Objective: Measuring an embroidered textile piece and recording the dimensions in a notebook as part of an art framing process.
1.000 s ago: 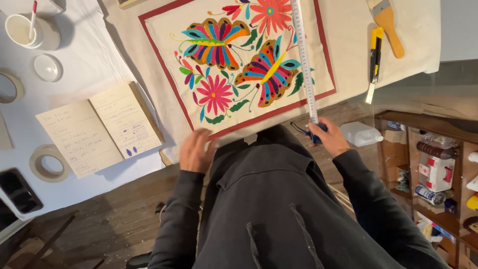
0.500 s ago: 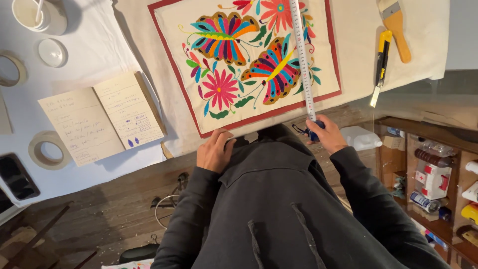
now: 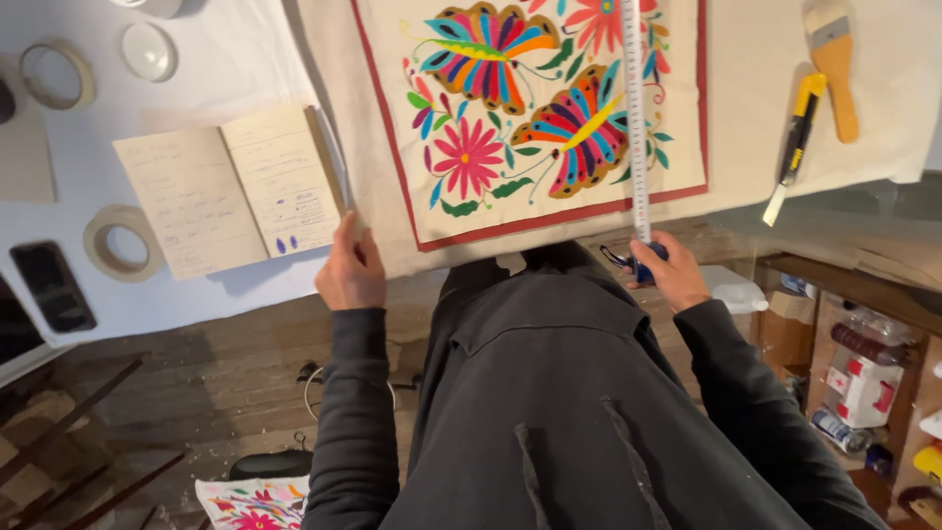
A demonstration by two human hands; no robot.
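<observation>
So the main thing here is the cream cloth panel with bright embroidered butterflies and flowers and a dark red border [image 3: 530, 118], lying flat on the surface with its near edge right at the person's body. A white metal measuring tape [image 3: 636, 118] runs up across the right side of it, and the right hand [image 3: 667, 270] is curled around the tape's blue case at the cloth's near edge, fingers closed on it. What's changed: half a second ago the left hand [image 3: 348, 270] was resting at the bottom edge of the cloth near the middle, and now it has slid out to the left side, fingers loosely bent, touching the cloth's left margin just beside the open notebook with handwritten pages [image 3: 231, 186]. The tape itself hasn't budged. Further out on the left there's a roll of beige masking tape [image 3: 123, 243] and a black phone [image 3: 51, 285]; on the right, a yellow-and-black utility knife [image 3: 797, 137] and a wooden-handled flat brush [image 3: 834, 64].
</observation>
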